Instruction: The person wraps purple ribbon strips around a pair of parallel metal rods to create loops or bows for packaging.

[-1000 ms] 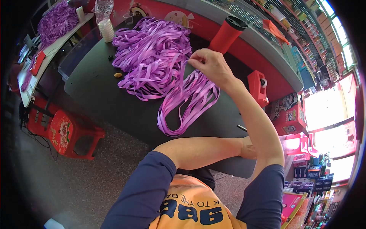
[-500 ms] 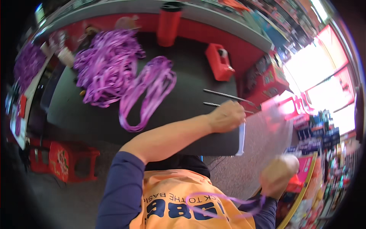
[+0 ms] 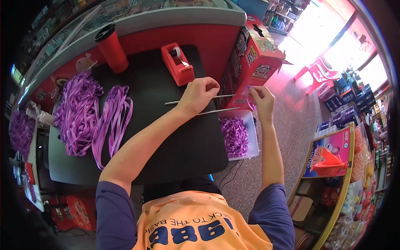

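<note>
My right hand [image 3: 263,100] pinches a short purple ribbon [image 3: 250,100] beyond the table's right edge. My left hand [image 3: 198,95] is over two thin metal rods [image 3: 225,111] that jut past that edge; its fingertips are pressed together, and whatever they hold cannot be made out. Under the rods and the right hand, a white plastic bin [image 3: 252,135] contains many small purple ribbon pieces [image 3: 234,136]. A looped bundle of long purple ribbons [image 3: 112,121] lies on the table left of my left forearm, beside a large heap of purple ribbon [image 3: 79,112].
The dark table [image 3: 175,154] carries a red tape dispenser [image 3: 178,64] and a red tumbler [image 3: 111,48] at its far side. A red printed carton [image 3: 258,54] stands beyond the rods. At right is a shelf [image 3: 329,166] of goods; a red stool [image 3: 79,210] is at lower left.
My right hand has come up and forward from low on the right to beside the rods. My left hand remains near the rods. The view has turned, bringing the bin into sight.
</note>
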Demonstrator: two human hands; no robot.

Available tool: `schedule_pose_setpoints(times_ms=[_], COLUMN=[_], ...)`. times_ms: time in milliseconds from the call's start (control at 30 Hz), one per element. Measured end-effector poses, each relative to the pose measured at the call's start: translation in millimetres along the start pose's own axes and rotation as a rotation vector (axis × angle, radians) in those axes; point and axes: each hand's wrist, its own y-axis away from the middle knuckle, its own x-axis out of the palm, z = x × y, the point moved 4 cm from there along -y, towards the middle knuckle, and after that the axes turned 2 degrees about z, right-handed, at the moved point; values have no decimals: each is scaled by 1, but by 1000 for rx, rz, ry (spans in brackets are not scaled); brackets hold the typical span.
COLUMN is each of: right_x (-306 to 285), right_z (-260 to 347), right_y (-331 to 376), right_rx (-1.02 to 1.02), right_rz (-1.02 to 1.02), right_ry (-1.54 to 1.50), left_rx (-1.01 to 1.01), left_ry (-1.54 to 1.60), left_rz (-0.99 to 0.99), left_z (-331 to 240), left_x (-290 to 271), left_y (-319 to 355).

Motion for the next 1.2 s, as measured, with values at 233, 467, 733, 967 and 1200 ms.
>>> schedule_pose_setpoints(times_ms=[233,467,733,967,1200], right_x=[32,55,80,68,75], right_z=[-35,-61,-60,-63,-43], right_y=[7,29,47,43,26], right_rx=[126,202,185,324,-14], right_rz=[250,290,247,168,383], right_ry=[-375,-588,-663,-591,-292], left_rx=[-107,-44,141,201,217], left_ry=[-5,-117,-332,-411,-425], left_rz=[65,114,34,51,50], left_z=[6,17,27,26,28], left_x=[12,26,35,32,32], left_y=[-23,-29,-25,-23,-21])
